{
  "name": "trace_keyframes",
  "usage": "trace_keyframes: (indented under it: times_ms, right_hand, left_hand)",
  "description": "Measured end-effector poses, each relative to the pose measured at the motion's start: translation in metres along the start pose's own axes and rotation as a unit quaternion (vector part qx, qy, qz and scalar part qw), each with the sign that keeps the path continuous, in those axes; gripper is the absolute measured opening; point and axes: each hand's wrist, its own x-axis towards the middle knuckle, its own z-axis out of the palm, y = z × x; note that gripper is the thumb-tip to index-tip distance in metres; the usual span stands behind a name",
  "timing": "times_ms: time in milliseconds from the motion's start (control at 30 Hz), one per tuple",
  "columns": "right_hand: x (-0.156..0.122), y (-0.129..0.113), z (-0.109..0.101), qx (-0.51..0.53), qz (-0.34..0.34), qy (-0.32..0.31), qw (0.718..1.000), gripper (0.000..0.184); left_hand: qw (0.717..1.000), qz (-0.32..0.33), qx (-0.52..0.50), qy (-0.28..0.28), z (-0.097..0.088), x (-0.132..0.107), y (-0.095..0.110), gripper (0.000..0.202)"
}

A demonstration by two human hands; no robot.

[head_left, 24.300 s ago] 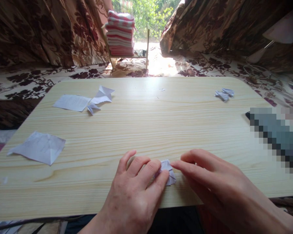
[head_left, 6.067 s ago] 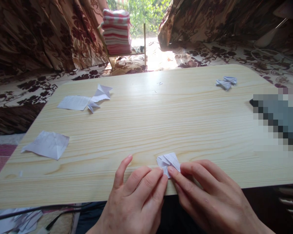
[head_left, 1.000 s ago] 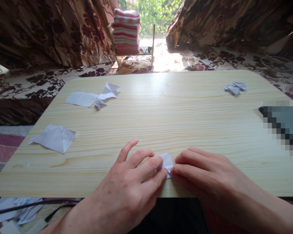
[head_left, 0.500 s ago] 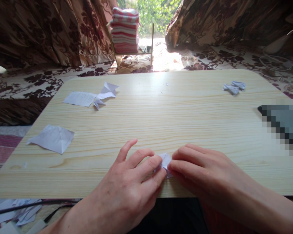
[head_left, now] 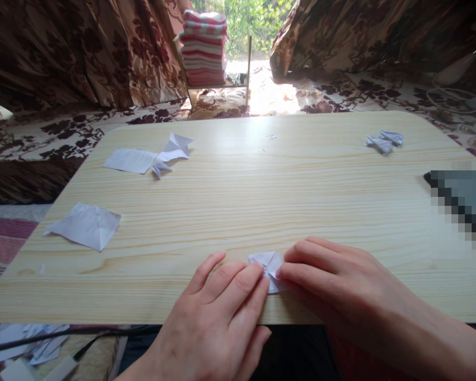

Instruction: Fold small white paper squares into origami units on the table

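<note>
Small folded paper (head_left: pixel 273 259) at near edge of table (head_left: pixel 222 211), both hands on it

Folded paper lies flat on the wood-grain tabletop, close to the near edge, crease lines showing on its upper face. Left hand (head_left: pixel 218 312): half open, fingers bent; index and middle fingertips press on the paper's left part. Thumb stands apart, below the paper, not pinching. Right hand (head_left: pixel 337 280): fingers together and curved, tips at the paper's right edge. Its thumb is hidden, so cannot tell whether it pinches the paper or only touches it.

Far left of tabletop: printed sheet (head_left: pixel 130 160), creased sheet (head_left: pixel 175 147) and small folded scrap (head_left: pixel 161 169), grouped closely. Nearer, at left: larger creased sheet (head_left: pixel 89 226), lying alone, one corner narrow. Far right: two compact folded pieces (head_left: pixel 380 145), side by side. Right edge: dark-rimmed object (head_left: pixel 460 196), pixelated, identity unclear. Far middle: tiny paper bits (head_left: pixel 272 137).

Beyond the table: stack of red-and-white striped cloths (head_left: pixel 204 53) on a small stand (head_left: pixel 249 69), between patterned curtains (head_left: pixel 143 47).
</note>
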Motion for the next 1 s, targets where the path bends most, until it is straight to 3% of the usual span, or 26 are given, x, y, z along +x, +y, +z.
trace_keyframes:
  times_ms: [167,500,767,900,1000]
  right_hand:
    - [-0.001,-0.001,-0.002,-0.008,-0.008,0.002,1.000,0.027]
    - [-0.001,0.001,-0.003,-0.041,-0.038,0.003,0.998,0.029]
    - [0.000,0.000,-0.005,-0.088,-0.084,0.001,0.993,0.042]
    - [-0.003,-0.002,-0.006,-0.123,-0.102,0.006,0.987,0.048]
    - [-0.010,-0.005,-0.002,-0.143,-0.103,0.006,0.984,0.042]
  left_hand:
    - [0.997,-0.041,-0.023,-0.064,-0.008,0.008,0.003,0.031]
    - [0.999,-0.011,-0.030,0.011,0.008,0.002,-0.005,0.033]
    - [1.000,-0.013,-0.014,0.002,0.005,0.006,-0.003,0.032]
    - [0.998,-0.045,-0.013,-0.029,0.002,0.009,0.000,0.030]
    - [0.999,-0.025,-0.011,-0.025,0.000,0.011,0.000,0.029]
